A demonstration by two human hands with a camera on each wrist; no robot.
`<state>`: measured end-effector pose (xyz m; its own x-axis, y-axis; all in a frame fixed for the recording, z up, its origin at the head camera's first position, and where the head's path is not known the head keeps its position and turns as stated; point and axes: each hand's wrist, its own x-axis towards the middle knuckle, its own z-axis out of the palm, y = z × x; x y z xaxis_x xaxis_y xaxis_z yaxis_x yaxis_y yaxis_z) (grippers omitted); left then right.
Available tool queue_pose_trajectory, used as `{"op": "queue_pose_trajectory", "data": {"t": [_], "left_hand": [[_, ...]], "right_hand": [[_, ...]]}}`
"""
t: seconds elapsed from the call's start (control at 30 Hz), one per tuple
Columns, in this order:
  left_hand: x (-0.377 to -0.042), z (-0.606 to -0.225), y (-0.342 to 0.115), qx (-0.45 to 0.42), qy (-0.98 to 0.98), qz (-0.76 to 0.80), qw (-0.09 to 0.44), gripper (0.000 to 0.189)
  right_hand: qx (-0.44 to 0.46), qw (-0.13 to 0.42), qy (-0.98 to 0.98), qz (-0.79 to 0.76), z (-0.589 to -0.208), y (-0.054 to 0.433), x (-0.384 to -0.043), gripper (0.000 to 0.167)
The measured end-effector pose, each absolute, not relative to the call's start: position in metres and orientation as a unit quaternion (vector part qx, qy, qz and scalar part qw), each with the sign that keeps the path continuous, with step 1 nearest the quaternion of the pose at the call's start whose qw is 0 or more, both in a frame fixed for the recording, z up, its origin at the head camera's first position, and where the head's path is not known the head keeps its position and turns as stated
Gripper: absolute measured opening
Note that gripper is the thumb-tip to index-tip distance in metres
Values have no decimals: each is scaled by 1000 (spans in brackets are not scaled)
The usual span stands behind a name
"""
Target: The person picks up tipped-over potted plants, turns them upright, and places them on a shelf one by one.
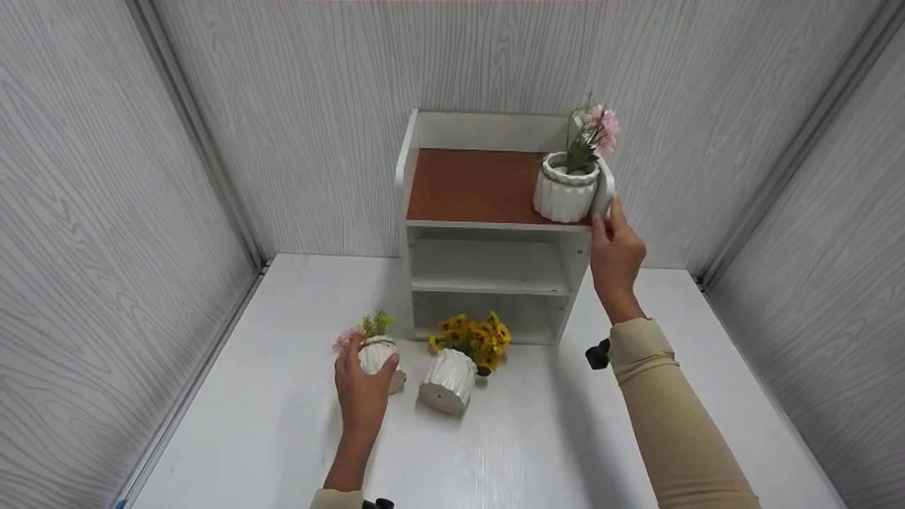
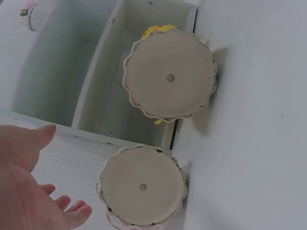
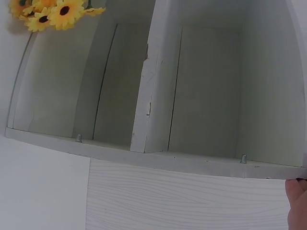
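Observation:
My left hand [image 1: 364,392] is spread around a white fluted pot [image 1: 377,357] with pink flowers, which lies on its side. In the left wrist view the left hand [image 2: 29,187] stands apart from that pot, whose base [image 2: 143,199] faces the camera. Beside it lies another white pot [image 1: 449,382] with yellow flowers [image 1: 474,339]. My right hand [image 1: 616,254] grips the right side panel of a small shelf unit [image 1: 489,286], thumb and finger on either side. Close to those fingers, a third white pot [image 1: 565,191] with pink flowers stands upright on the brown top.
The shelf unit has two lower compartments and stands at the back of a white table [image 1: 509,452]. Grey wood-grain panels [image 1: 318,127] enclose the table at the back and both sides. Both tipped pots lie in front of the unit.

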<state>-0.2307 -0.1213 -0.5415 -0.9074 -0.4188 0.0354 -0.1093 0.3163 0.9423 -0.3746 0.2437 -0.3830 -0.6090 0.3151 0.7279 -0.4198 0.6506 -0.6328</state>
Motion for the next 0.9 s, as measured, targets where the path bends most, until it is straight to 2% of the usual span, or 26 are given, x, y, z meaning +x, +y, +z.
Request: {"op": "queue_pose_trajectory", "data": {"t": [0.33, 0.63, 0.9], "left_hand": [[-227, -564, -113, 178, -836, -497, 149, 77], [-239, -571, -107, 168, -878, -426, 140, 88], [-243, -578, -112, 161, -894, -377, 181, 75]], "right_hand": [[24, 426, -799, 425, -383, 244, -374, 47], [25, 434, -794, 424, -383, 246, -374, 47], [30, 436, -789, 431, -385, 246, -375, 47]]}}
